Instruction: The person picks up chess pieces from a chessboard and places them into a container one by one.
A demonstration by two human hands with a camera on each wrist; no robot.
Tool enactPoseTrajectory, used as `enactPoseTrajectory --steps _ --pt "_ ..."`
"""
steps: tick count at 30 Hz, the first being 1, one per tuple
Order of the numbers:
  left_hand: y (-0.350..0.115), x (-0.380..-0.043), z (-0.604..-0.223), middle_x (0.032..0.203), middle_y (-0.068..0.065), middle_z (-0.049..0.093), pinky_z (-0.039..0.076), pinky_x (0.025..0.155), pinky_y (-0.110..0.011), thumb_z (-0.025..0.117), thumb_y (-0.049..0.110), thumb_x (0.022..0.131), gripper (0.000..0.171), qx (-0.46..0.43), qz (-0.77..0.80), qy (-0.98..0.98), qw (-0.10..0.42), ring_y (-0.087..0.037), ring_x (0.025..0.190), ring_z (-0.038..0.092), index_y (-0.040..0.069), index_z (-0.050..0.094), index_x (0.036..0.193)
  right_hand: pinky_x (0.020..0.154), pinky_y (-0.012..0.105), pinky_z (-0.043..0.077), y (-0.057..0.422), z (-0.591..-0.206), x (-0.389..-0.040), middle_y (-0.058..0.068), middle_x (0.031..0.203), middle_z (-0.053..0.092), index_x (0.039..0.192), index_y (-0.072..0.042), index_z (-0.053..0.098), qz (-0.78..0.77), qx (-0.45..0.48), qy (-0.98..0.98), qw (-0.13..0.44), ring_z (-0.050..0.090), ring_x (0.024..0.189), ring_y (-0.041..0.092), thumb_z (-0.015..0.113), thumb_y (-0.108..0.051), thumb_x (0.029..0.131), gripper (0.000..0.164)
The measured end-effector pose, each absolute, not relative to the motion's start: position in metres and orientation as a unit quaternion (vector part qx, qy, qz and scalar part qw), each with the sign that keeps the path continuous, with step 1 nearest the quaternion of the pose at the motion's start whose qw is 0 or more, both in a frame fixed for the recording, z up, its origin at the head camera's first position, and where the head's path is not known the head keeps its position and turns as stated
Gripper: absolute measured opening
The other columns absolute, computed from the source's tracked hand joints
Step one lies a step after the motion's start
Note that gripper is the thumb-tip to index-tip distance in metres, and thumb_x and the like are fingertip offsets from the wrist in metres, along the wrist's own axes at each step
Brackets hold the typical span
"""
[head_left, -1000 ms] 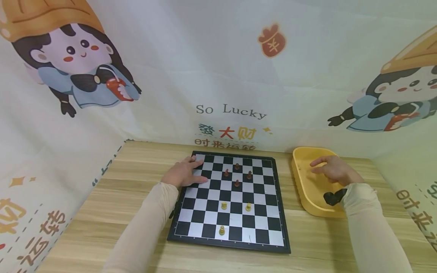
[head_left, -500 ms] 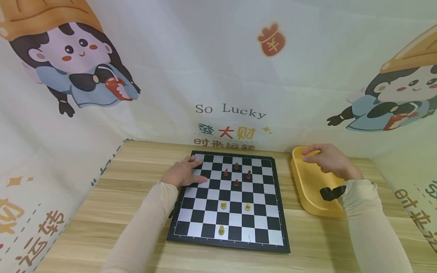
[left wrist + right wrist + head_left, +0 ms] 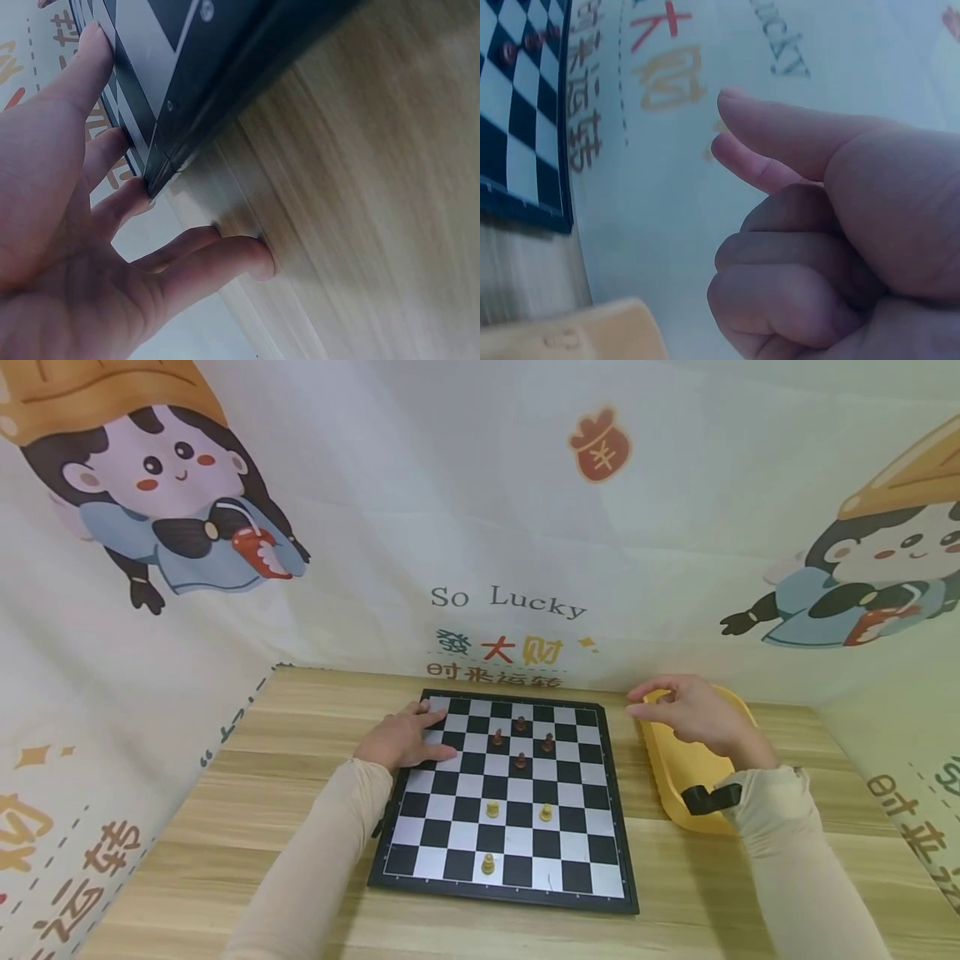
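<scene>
A black-and-white chessboard (image 3: 513, 839) lies on the wooden table. My left hand (image 3: 401, 739) rests at its far left edge; in the left wrist view, the thumb (image 3: 90, 64) touches the board's top and other fingers (image 3: 217, 266) reach past the edge to the table. Several dark red chess pieces (image 3: 521, 761) stand toward the far side. Three yellow pieces (image 3: 546, 812) stand nearer me. My right hand (image 3: 693, 710) hovers over the yellow tray's (image 3: 663, 785) left rim. Thumb and index finger extend with a gap between them, the other fingers bend inward, and nothing shows in its grasp.
A white printed cloth (image 3: 510, 527) hangs behind and at both sides of the table. Bare wood (image 3: 637, 852) lies between the board and the tray. A black strap piece (image 3: 712, 799) sits at the right wrist.
My right hand has risen from inside the yellow tray and moved left toward the chessboard. The left hand and the chess pieces have stayed in place.
</scene>
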State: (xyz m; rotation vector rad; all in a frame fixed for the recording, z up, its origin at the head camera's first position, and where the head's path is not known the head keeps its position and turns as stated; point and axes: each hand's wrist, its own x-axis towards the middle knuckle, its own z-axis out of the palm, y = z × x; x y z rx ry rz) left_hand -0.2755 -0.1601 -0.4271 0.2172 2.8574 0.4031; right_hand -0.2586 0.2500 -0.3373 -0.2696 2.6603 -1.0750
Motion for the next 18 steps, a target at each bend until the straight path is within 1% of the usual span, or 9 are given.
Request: enactPoseTrajectory --steps 3,8,13,18 --pt "-0.160 -0.275 -0.427 0.170 -0.014 0.023 0.035 0.122 -0.058 0.070 0.059 0.090 0.085 0.075 0.138 0.980 0.124 -0.047 0.151 0.033 0.022 0.038 0.159 0.046 0.023 0.032 0.241 -0.340 -0.255 -0.004 0.067 0.046 0.123 -0.012 0.068 -0.381 -0.102 0.909 0.133 0.034 0.046 0.008 0.071 -0.041 0.095 0.040" --pt "-0.161 -0.275 -0.426 0.170 -0.014 0.023 0.035 0.122 -0.058 0.069 0.059 0.090 0.085 0.076 0.139 0.979 0.125 -0.046 0.152 0.032 0.021 0.037 0.159 0.044 0.023 0.029 0.228 -0.347 -0.251 -0.008 0.058 0.034 0.121 -0.009 0.069 -0.431 -0.116 0.883 0.146 0.032 0.042 0.009 0.074 -0.032 0.094 0.036" --pt "-0.160 -0.275 -0.425 0.171 -0.014 0.023 0.034 0.122 -0.058 0.069 0.058 0.091 0.084 0.080 0.138 0.979 0.126 -0.046 0.152 0.032 0.021 0.037 0.159 0.044 0.022 0.027 0.220 -0.354 -0.247 -0.007 0.057 0.033 0.120 -0.008 0.069 -0.456 -0.132 0.866 0.157 0.031 0.043 0.009 0.075 -0.028 0.093 0.034" --pt "-0.159 -0.276 -0.426 0.171 -0.014 0.023 0.034 0.123 -0.057 0.070 0.058 0.090 0.084 0.076 0.140 0.979 0.129 -0.046 0.152 0.032 0.022 0.037 0.159 0.045 0.022 0.028 0.210 -0.360 -0.241 -0.007 0.057 0.032 0.122 -0.009 0.069 -0.460 -0.128 0.864 0.160 0.031 0.044 0.010 0.075 -0.029 0.093 0.036"
